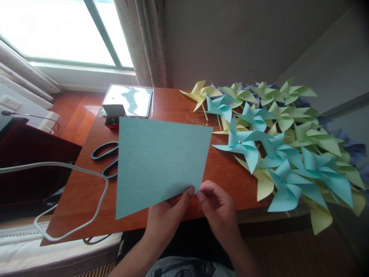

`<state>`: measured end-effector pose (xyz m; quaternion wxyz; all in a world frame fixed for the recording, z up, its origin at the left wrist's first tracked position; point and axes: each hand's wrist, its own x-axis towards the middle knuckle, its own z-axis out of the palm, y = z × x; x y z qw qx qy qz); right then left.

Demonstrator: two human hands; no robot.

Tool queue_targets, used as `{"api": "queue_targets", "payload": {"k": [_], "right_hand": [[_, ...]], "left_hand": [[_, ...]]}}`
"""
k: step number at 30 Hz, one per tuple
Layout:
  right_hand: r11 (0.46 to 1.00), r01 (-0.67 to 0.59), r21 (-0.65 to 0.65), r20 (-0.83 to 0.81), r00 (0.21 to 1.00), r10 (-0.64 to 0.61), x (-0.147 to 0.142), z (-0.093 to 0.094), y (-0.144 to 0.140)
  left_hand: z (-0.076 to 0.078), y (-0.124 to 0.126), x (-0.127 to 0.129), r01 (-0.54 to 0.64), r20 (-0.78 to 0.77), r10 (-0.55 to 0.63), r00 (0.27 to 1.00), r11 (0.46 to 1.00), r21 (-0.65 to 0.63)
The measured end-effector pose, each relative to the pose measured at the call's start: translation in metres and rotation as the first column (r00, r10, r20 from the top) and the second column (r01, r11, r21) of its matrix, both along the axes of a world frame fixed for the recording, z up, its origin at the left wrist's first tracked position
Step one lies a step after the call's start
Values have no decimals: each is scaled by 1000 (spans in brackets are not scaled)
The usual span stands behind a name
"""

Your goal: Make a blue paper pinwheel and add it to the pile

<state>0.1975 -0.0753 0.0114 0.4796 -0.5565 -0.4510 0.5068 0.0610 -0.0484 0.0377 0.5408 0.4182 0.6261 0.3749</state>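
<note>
A flat sheet of blue-green paper (161, 165) is held up over the front of the table, tilted toward me. My left hand (170, 211) grips its lower edge, thumb on top and the other fingers hidden beneath. At the sheet's lower right corner, my right hand (219, 207) pinches the paper between thumb and forefinger. Scissors (105, 151) with black handles lie to the left, their blades covered by the sheet. Just behind the sheet stands a small red box (112, 122) with a dark raised lid and small dark contents I cannot make out.
Many paper pinwheels (240, 144) in blue, green, yellow and purple crowd the right side of the wooden table (83, 207). Tiny scraps (197, 121) lie scattered near them. A plastic-wrapped stack of paper (129, 100) rests at the back. A white cable (105, 192) loops over the left edge.
</note>
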Motion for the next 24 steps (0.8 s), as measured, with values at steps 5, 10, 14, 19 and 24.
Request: {"api": "queue_targets", "payload": {"k": [5,10,14,19,24], "right_hand": [[1000,29,1,-8,1000,-29,-4,-3,-1],[998,60,-15,-18,998,-61,-7,-4,-3],[997,81,-6,-26,996,-81,-10,-7,-2],[993,114,-12,-19,993,-114,-12,-9,-3],[997,70,-23,-102,992,-72,-9,-1,-4]], "left_hand": [[-2,0,0,1,29,-1,1000,1000,2],[-3,-1,0,0,-14,0,1000,1000,-16],[-2,0,0,5,-55,-6,998,1000,-24],[-2,-1,-1,8,-71,-8,997,1000,-10],[-3,0,-1,-2,-45,1,999,1000,-10]]}}
